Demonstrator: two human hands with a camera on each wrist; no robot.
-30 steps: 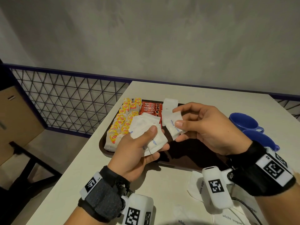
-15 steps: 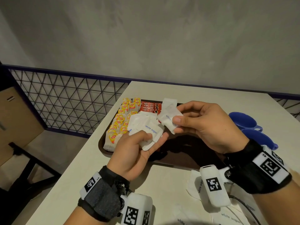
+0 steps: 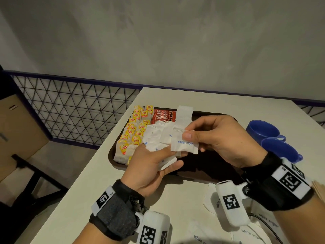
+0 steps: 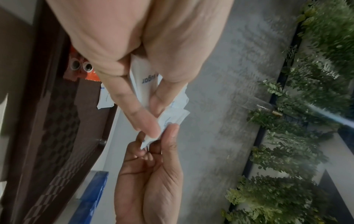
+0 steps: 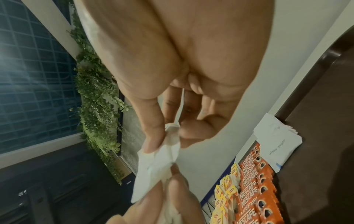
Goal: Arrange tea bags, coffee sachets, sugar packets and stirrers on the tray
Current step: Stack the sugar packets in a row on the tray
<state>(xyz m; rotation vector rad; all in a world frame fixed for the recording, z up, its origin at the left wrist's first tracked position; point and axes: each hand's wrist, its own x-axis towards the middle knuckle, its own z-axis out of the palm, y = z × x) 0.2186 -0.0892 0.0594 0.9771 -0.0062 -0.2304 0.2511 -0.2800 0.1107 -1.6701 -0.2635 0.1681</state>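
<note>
Head view: tea bags (image 3: pixel 131 136), coffee sachets (image 3: pixel 164 115) being kept on tray (image 3: pixel 207 166) at 11 o'clock; sugar packets (image 3: pixel 183 142) being pinched by both hands, left hand (image 3: pixel 149 166), right hand (image 3: pixel 223 140); stirrers not being seen.

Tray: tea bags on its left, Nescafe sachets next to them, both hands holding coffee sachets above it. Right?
Not quite. The head view shows both the left hand and right hand holding white sugar packets, not coffee sachets. Tea bags and Nescafe sachets sit as stated.

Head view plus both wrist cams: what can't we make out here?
- Count of white sugar packets in the left hand: overlapped, fanned.
- Dark brown tray floor: hidden by both hands.
- Loose white packets on the table: cut off by the bottom edge.
- Stirrers: none identifiable.
- Left wrist view: motion-blurred.
</note>
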